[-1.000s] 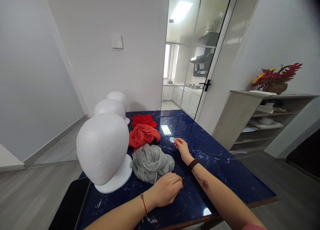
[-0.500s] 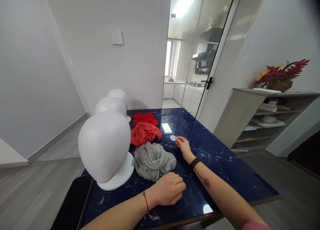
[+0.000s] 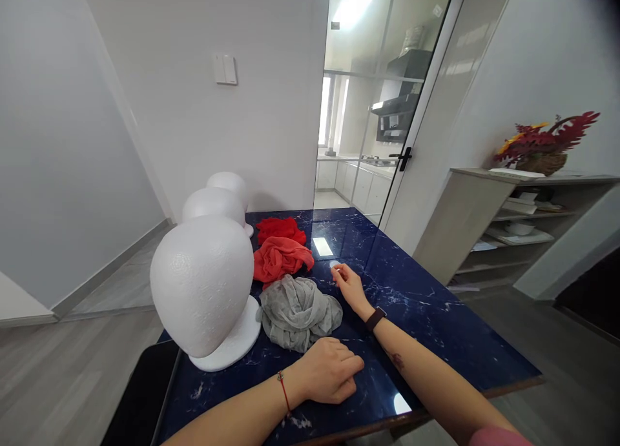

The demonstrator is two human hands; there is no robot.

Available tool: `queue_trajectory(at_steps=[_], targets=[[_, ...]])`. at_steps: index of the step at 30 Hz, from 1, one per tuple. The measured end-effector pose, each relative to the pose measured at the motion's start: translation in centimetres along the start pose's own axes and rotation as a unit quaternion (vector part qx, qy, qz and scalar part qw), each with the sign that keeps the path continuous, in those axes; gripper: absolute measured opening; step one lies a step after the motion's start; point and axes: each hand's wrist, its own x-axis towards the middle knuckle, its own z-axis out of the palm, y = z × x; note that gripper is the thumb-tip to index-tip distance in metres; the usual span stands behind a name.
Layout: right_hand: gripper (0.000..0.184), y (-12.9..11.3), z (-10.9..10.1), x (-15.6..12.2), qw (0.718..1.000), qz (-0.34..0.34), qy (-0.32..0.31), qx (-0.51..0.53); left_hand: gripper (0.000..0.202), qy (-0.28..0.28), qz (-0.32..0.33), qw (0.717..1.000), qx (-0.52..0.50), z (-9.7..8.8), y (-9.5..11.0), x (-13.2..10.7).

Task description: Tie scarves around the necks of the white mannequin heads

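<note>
My left hand [image 3: 327, 371] rests on the dark blue marbled table [image 3: 426, 330] near its front edge, fingers loosely curled, holding nothing, just below a crumpled grey scarf [image 3: 298, 311]. My right hand [image 3: 347, 286] lies further back on the table, right of the grey scarf, fingers loosely curled toward it with nothing seen in them. An orange-red scarf [image 3: 279, 257] and a red scarf [image 3: 281, 229] lie behind the grey one. A white foam mannequin head [image 3: 202, 284] stands left of the scarves.
Two more white foam heads [image 3: 214, 204] stand in a row behind the first, along the table's left side. A black chair [image 3: 138, 394] sits at the front left corner. A glass door [image 3: 387, 104] and a shelf unit [image 3: 513, 226] with a flower basket [image 3: 545, 149] stand beyond.
My right hand has shifted slightly left toward the grey scarf and turned. My left hand has barely moved. The view has shifted a little.
</note>
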Motion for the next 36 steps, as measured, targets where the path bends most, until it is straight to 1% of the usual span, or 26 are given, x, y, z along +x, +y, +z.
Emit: queue_trajectory(at_steps=[2, 4, 7, 9, 11, 13, 15, 18, 20, 22, 23, 25, 26, 27, 28, 30, 31, 32, 33, 34, 35, 36], targets=[[0.033, -1.3, 0.4, -0.7, 0.994, -0.084, -0.050, -0.053, 0.012, 0.008, -0.015, 1.000, -0.006, 0.0, 0.0, 0.0], [0.038, -2.9, 0.7, -1.5, 0.976, -0.161, -0.116, -0.093, 0.010, 0.014, -0.022, 1.000, -0.006, 0.2, 0.1, -0.1], [0.062, -4.9, 1.3, -2.7, 0.937, -0.231, -0.226, -0.135, 0.002, 0.015, -0.007, 1.000, 0.008, 0.5, 0.0, -0.1], [0.080, -5.7, 1.7, -3.6, 0.909, -0.249, -0.289, -0.170, 0.006, 0.013, 0.002, 1.000, 0.026, 0.7, -0.1, -0.2], [0.092, -6.0, 2.2, -4.3, 0.882, -0.253, -0.333, -0.216, 0.009, 0.012, 0.010, 0.999, 0.040, 0.8, -0.1, -0.2], [0.094, -6.0, 2.6, -4.7, 0.863, -0.251, -0.351, -0.263, 0.010, 0.013, 0.017, 0.999, 0.049, 0.9, -0.1, -0.2], [0.085, -5.7, 2.9, -4.7, 0.854, -0.249, -0.348, -0.295, 0.011, 0.015, 0.021, 0.998, 0.053, 0.9, -0.1, -0.3], [0.056, -5.3, 3.2, -4.5, 0.861, -0.250, -0.325, -0.302, 0.011, 0.017, 0.023, 0.998, 0.060, 1.0, -0.1, -0.3], [0.041, -5.1, 3.3, -4.2, 0.870, -0.246, -0.312, -0.293, 0.012, 0.013, 0.028, 0.997, 0.067, 1.0, 0.0, -0.2], [0.036, -4.9, 3.2, -4.0, 0.883, -0.238, -0.301, -0.269, 0.012, 0.004, 0.038, 0.996, 0.078, 0.4, 0.3, 0.1], [0.035, -4.8, 3.1, -3.9, 0.892, -0.230, -0.299, -0.247, 0.012, -0.005, 0.044, 0.995, 0.084, -0.2, 0.6, 0.3], [0.033, -4.4, 2.6, -3.4, 0.914, -0.195, -0.305, -0.182, 0.011, -0.028, 0.040, 0.994, 0.093, -2.0, 1.4, 0.5], [0.032, -4.2, 2.2, -3.0, 0.926, -0.166, -0.311, -0.138, 0.009, -0.038, 0.024, 0.995, 0.091, -3.1, 2.0, 0.4], [0.031, -3.9, 1.6, -2.5, 0.935, -0.130, -0.317, -0.089, 0.008, -0.044, -0.007, 0.996, 0.082, -4.3, 2.6, 0.1], [0.030, -3.7, 1.0, -2.0, 0.943, -0.093, -0.318, -0.038, 0.008, -0.041, -0.059, 0.995, 0.066, -5.3, 3.2, -0.6], [0.030, -3.1, -0.8, -0.6, 0.955, -0.029, -0.290, 0.051, 0.013, -0.007, -0.164, 0.986, 0.010, -6.9, 4.2, -3.0], [0.030, -2.8, -1.8, 0.1, 0.961, -0.004, -0.265, 0.083, 0.017, 0.026, -0.223, 0.974, -0.014, -7.3, 4.6, -4.6], [0.030, -2.5, -2.9, 0.7, 0.966, 0.017, -0.234, 0.110, 0.022, 0.084, -0.292, 0.952, -0.027, -7.4, 4.8, -6.4], [0.031, -2.3, -4.0, 1.3, 0.971, 0.035, -0.198, 0.132, 0.026, 0.169, -0.361, 0.917, -0.025, -7.4, 4.9, -8.3], [0.034, -2.1, -5.2, 1.8, 0.974, 0.048, -0.160, 0.149, 0.026, 0.269, -0.445, 0.854, -0.004, -7.3, 4.7, -10.0], [0.037, -2.0, -6.2, 2.3, 0.977, 0.058, -0.127, 0.163, 0.024, 0.364, -0.529, 0.766, 0.031, -7.2, 4.4, -11.6], [0.040, -1.8, -7.1, 2.7, 0.978, 0.064, -0.098, 0.173, 0.027, 0.435, -0.584, 0.683, 0.062, -7.2, 4.0, -12.8]])
